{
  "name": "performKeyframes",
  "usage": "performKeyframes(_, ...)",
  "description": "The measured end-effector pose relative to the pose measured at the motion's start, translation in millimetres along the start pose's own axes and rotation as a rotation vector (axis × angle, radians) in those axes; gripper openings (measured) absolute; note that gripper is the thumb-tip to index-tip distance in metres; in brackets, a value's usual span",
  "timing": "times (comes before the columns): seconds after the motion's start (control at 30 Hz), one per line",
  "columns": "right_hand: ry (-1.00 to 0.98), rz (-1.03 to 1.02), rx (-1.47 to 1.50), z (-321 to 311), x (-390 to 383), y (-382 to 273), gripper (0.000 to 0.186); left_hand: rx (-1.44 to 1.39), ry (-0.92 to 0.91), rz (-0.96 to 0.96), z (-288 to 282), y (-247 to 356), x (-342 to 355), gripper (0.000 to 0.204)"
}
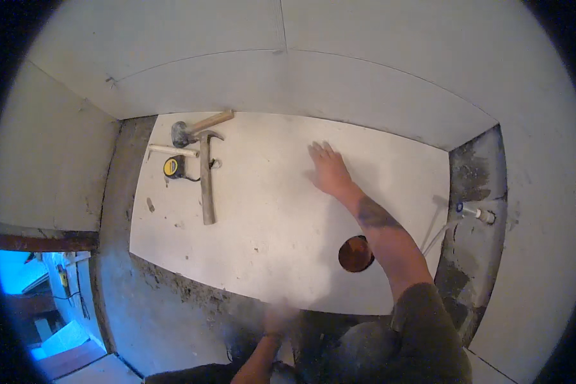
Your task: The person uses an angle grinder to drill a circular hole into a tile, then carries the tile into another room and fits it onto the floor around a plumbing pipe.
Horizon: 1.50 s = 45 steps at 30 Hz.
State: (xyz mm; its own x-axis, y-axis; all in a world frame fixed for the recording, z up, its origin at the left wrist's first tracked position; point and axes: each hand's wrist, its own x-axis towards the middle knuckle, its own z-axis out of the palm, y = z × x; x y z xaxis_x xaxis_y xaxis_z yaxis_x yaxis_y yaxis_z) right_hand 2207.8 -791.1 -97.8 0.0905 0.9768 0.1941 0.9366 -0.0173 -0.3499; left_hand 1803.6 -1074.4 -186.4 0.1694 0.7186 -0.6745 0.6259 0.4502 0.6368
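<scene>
My right hand [328,166] rests on the white board [272,192], fingers stretched out, beside nothing it grips. My left hand [280,317] is smeared by motion at the board's near edge, so its fingers are unclear. At the board's left lie a claw hammer [207,185], a mallet [180,134], a pale stick [171,150] and a yellow-and-black tape measure [171,168]. A round dark hole [352,254] shows in the board under my right forearm.
Pale panelled walls [377,83] enclose the board. At the right, a pipe fitting [483,215] projects in a rough grey gap [467,281]. An opening at the lower left shows blue light and a yellow tool [63,276]. My knees are at the lower edge.
</scene>
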Motion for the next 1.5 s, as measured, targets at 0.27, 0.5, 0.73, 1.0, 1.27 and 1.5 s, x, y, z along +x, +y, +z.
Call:
performKeyframes(0.27, 0.025, 0.014, -0.108, 34, 98, -12, 0.066, 0.596, 0.098, 0.489, 3, -18, -1, 0.039)
performKeyframes(0.5, -0.235, 0.157, -0.100, 22, 111, -2, 0.072, -0.457, -0.094, -0.161, 5, 57, -19, 0.053)
performKeyframes(0.73, -0.204, 0.072, -0.149, 41, 84, -36, 0.081, -0.088, -0.044, 0.029, 10, 16, -7, 0.051)
performKeyframes(1.0, -0.271, 0.260, -0.162, 39, 113, -21, 0.077, 0.441, -0.091, 0.142, -1, 41, -11, 0.052)
performKeyframes(1.27, -0.124, 0.292, 0.006, 40, 104, -16, 0.076, 0.226, -0.076, 0.248, -6, 44, -7, 0.053)
performKeyframes(1.5, -0.261, -0.034, 0.151, 28, -48, -95, 0.066, 0.143, -0.266, -0.076, -14, 43, -8, 0.038)
